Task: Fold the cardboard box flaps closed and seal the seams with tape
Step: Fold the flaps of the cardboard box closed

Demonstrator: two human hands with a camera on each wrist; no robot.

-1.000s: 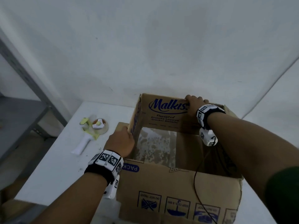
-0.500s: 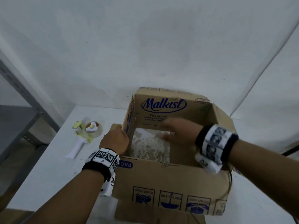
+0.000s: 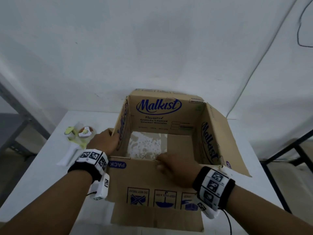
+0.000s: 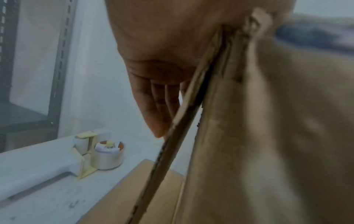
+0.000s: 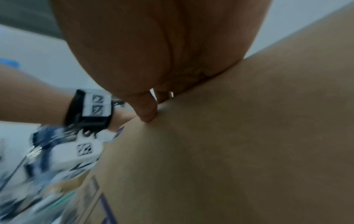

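Observation:
An open brown cardboard box (image 3: 152, 182) printed "Malkist" stands on the white table (image 3: 42, 175) with its flaps up. My left hand (image 3: 110, 139) holds the top of the box's left flap (image 4: 184, 115), with the fingers (image 4: 155, 103) lying down its outer face. My right hand (image 3: 162, 164) grips the top edge of the near flap, and the thumb (image 5: 146, 112) presses the outer cardboard (image 5: 249, 136). A white and yellow tape dispenser (image 3: 79, 135) lies on the table left of the box, also visible in the left wrist view (image 4: 101, 156).
A grey metal shelf frame (image 3: 15, 116) stands left of the table. A black frame (image 3: 288, 150) stands at the right. White walls close behind the box, with a thin cable (image 3: 300, 31) at the upper right. The right flap (image 3: 225, 141) leans outward.
My right hand left the far flap, crossed over the open box and now holds the near flap. The left hand stayed on the left flap.

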